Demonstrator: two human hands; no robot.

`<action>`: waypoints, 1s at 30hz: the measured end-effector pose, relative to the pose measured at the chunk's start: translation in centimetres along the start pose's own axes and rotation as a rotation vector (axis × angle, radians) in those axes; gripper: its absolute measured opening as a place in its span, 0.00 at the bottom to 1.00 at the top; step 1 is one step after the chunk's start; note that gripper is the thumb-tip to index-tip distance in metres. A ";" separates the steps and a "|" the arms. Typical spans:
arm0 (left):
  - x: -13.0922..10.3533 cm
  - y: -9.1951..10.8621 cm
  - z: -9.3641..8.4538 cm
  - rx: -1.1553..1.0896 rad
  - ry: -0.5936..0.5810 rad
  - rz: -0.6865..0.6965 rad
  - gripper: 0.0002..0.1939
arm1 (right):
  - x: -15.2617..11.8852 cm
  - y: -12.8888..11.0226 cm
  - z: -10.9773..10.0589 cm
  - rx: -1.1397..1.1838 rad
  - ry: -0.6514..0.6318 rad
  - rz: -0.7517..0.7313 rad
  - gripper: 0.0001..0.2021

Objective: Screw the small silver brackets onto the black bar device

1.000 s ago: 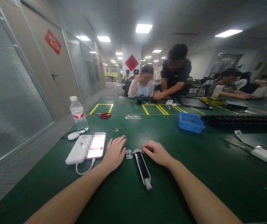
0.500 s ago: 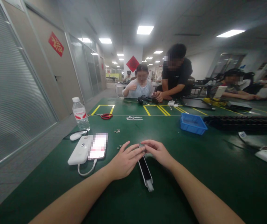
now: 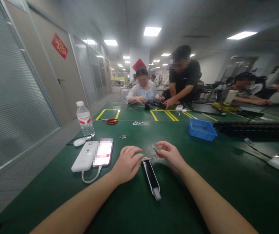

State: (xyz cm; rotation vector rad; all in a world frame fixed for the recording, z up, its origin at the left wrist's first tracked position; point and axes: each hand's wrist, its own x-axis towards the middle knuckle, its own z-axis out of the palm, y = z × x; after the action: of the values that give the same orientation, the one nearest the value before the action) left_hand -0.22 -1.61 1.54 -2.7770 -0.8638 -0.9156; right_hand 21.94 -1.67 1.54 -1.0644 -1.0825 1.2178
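On the green table (image 3: 178, 201) lies a long narrow device (image 3: 151, 177) with a white rim, a black top and a grey end pointing toward me. My left hand (image 3: 127, 163) is at the left of its far end, fingers curved and apart; whether they touch it is hard to tell. Between the thumb and fingers of my right hand (image 3: 169, 154) is a small grey metallic piece (image 3: 155, 148), held a little above and right of the device's far end. Small shiny bits, too blurred to make out, lie between my hands.
At the left are a bottle (image 3: 84, 120), a white power bank (image 3: 83, 158) cabled to a phone (image 3: 103, 152), and red scissors (image 3: 111, 121). Small rings (image 3: 122, 136) and white strips (image 3: 140, 123) lie ahead. A blue tray (image 3: 202, 130) stands right. Two people are across the table.
My hands have moved apart. The right one has drawn back to the right with the metallic piece, uncovering the device's far end. Across the table, a seated person's raised hand has come down.
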 end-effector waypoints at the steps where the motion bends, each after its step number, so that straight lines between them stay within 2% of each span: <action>1: 0.0 -0.1 0.0 -0.016 -0.004 -0.056 0.12 | 0.2 0.0 -0.3 -0.027 0.038 0.013 0.15; 5: 0.0 -0.5 0.2 -0.042 -0.046 -0.220 0.08 | 0.9 0.7 -1.4 -0.214 0.164 0.053 0.15; 8: 0.0 -0.6 0.2 -0.049 -0.096 -0.263 0.05 | 1.0 1.1 -1.7 -0.362 0.156 0.070 0.14; 14: 0.1 -0.3 0.1 -0.046 -0.157 -0.241 0.04 | 0.6 0.8 -1.2 -0.448 0.017 0.117 0.13; 20: 0.0 -0.4 0.2 -0.059 -0.170 -0.232 0.04 | 0.6 1.1 -1.2 -0.500 -0.023 0.105 0.13; 30: 0.1 -0.4 0.2 -0.064 -0.192 -0.216 0.04 | 0.7 1.4 -1.3 -0.440 -0.059 0.154 0.12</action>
State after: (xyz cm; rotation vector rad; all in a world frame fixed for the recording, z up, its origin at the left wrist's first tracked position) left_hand -0.32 -1.16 1.38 -2.9054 -1.2038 -0.7228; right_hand 23.03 -0.94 -0.06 -1.4755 -1.3734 1.1635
